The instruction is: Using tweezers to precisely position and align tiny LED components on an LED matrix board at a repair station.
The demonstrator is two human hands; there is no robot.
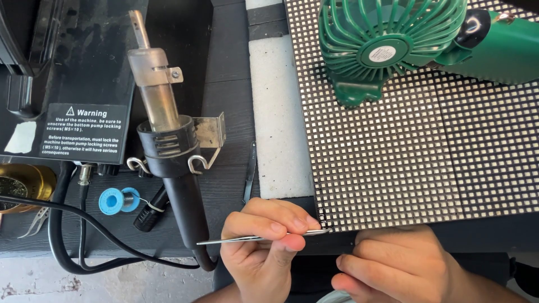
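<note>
In the head view, thin steel tweezers point(261, 238) were pinched in the left hand point(264, 241), tips set at the near-left corner of the black gridded LED panel point(404, 151) on the counter point(224, 84), while the right hand point(393, 264) was rested loosely curled, empty, just below; a steady, shallow angle was judged best.

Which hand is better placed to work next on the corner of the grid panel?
The left hand, I think. It holds the tweezers, whose tips already touch the near-left corner of the grid panel. The right hand rests empty below the panel edge.
</note>
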